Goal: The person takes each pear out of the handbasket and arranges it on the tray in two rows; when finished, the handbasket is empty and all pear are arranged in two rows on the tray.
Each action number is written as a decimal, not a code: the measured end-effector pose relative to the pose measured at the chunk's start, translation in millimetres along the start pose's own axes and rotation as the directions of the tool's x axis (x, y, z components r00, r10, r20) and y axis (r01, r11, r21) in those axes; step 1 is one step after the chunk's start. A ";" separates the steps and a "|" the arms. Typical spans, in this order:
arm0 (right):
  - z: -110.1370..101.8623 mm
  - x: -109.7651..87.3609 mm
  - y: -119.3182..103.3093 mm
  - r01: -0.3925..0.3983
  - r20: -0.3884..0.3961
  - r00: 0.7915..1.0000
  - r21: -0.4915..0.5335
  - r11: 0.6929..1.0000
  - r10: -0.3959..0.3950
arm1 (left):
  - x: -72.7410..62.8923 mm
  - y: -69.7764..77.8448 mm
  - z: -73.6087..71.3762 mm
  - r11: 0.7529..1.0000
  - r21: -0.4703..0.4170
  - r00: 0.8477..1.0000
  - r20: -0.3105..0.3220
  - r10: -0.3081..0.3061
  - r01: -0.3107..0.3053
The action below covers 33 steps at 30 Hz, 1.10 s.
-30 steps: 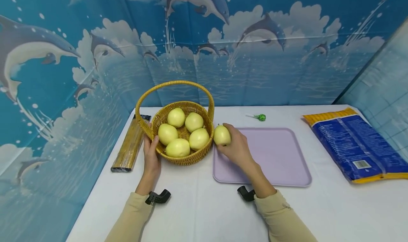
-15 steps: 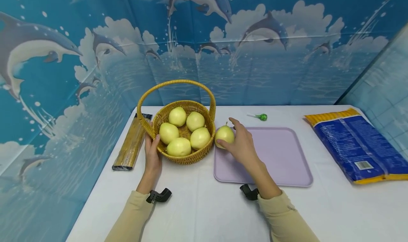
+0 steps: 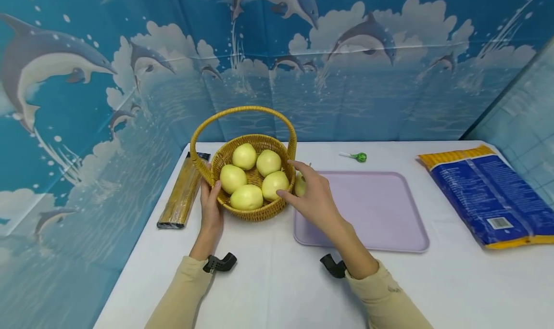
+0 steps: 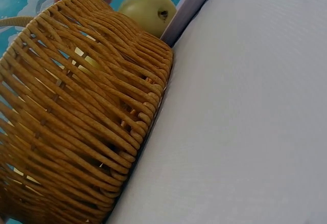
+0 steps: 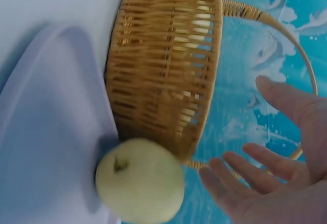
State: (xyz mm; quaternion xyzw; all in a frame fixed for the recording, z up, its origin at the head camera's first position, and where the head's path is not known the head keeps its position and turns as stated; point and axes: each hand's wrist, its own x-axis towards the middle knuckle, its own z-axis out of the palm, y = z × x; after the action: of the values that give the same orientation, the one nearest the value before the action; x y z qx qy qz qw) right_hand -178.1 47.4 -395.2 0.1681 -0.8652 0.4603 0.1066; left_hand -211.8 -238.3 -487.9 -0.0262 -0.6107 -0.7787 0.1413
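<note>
A wicker basket (image 3: 257, 214) with a tall arched handle stands on the table, with several yellow-green pears (image 3: 246, 197) inside. My left hand (image 3: 211, 213) grips the basket's left side, thumb by the rim; its fingers are mostly hidden. Another pear (image 5: 140, 180) rests at the left edge of the lilac tray (image 3: 372, 213), close against the basket. In the head view, my right hand (image 3: 318, 201) partly covers that pear. Holding nothing, the right hand reaches over the basket's right rim with thumb and fingers spread, near a pear (image 3: 274, 185) inside.
A green lollipop (image 3: 360, 157) lies behind the tray. On the right is a blue and yellow bag (image 3: 489, 194). A long brown packet (image 3: 178, 194) lies left of the basket. A dolphin-printed curtain (image 3: 346, 103) closes off the back and left sides.
My right hand has let go of the pear at the tray's left edge and moved left over the basket's rim, fingers spread. The left hand stays at the basket.
</note>
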 end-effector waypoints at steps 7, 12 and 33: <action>15.7 13.5 -10.3 0.086 0.089 0.992 0.031 0.996 -0.088 | 0.7 -1.0 2.2 1.000 0.005 1.000 -0.003 0.012 -0.012; 29.4 26.9 -21.2 0.083 0.199 0.976 0.037 0.996 -0.089 | 0.7 -0.9 1.4 1.000 0.010 1.000 -0.004 0.012 -0.012; 66.0 50.6 -43.3 0.024 0.503 0.863 -0.147 0.989 0.054 | -0.6 -1.0 -0.3 1.000 0.028 1.000 -0.001 -0.006 0.006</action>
State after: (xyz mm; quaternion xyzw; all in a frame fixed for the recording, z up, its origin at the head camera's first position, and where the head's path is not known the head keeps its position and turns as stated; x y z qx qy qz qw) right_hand -209.8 -39.8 -381.6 0.2678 -0.8959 0.3353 -0.1152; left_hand -211.4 -238.2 -489.1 -0.0218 -0.6216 -0.7705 0.1396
